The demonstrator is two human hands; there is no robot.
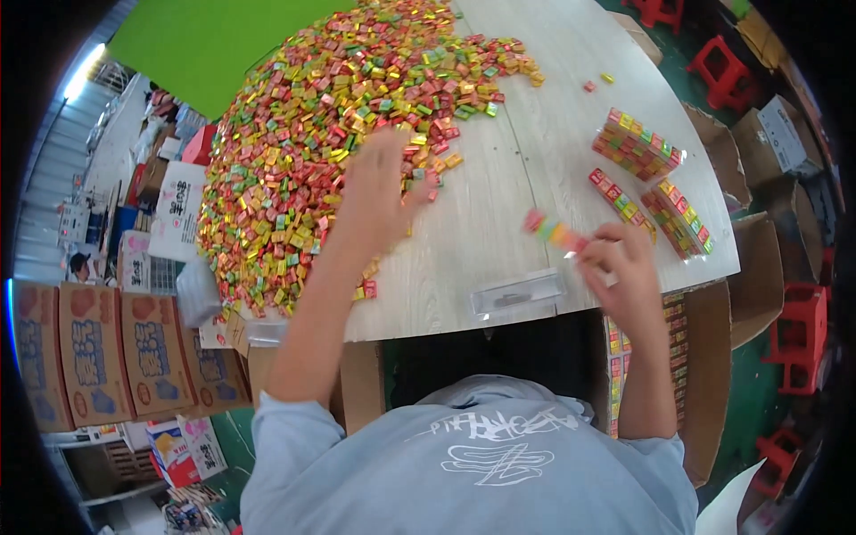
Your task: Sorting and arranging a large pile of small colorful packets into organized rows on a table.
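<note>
A large heap of small wrapped candies [294, 169] in red, yellow, orange and green covers the left and far part of the pale table [446, 290]. My left hand [379, 192] is over the heap's right edge, its fingers smeared by motion. Whether it holds a candy I cannot make out. On the right, my right hand [624, 272] pinches one end of a short stick of candies [555, 234], which points up and left above the tabletop. Just left of that hand, near the table's front edge, lies a clear plastic tray [517, 294].
Stacked candy sticks [635, 147] stand at the table's right, with another stack [678, 218] and a single row [621, 203] nearer. An open carton [709, 357] beside my right arm holds packed rows. Brown cartons [98, 357] stand left; red stools [798, 330] stand right.
</note>
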